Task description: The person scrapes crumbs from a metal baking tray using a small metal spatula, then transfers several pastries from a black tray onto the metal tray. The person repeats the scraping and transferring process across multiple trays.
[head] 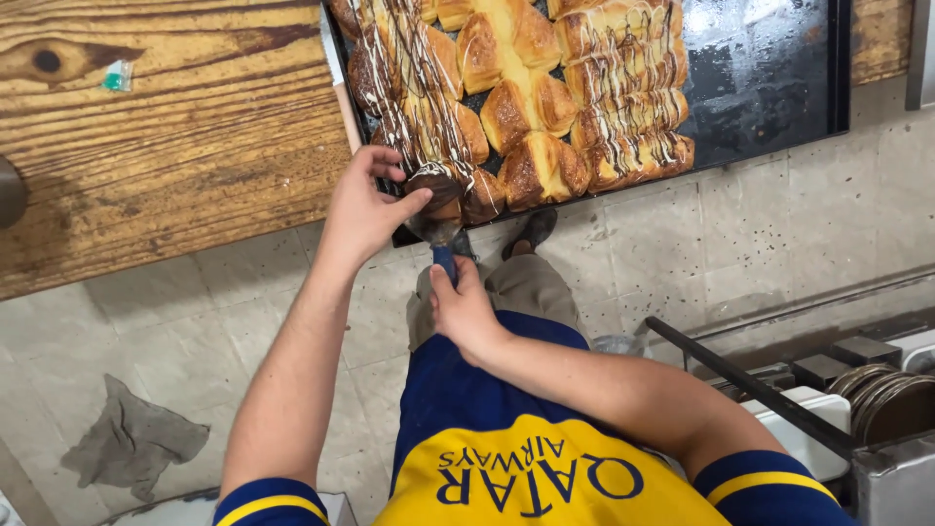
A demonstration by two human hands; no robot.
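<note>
A dark baking tray (769, 88) rests on a wooden table (166, 136), loaded with several golden pastries (531, 107), many striped with white and dark drizzle. My left hand (365, 209) pinches a chocolate-topped pastry (436, 187) at the tray's near corner. My right hand (466, 312) grips the blue handle of a metal scraper (440, 244), whose blade sits under that pastry.
The tray's right part is bare and dusted white. A small green-and-white scrap (117, 76) lies on the table. A grey rag (127, 443) lies on the tiled floor. Stacked round metal lids (881, 394) and a dark bar (750, 385) are at the lower right.
</note>
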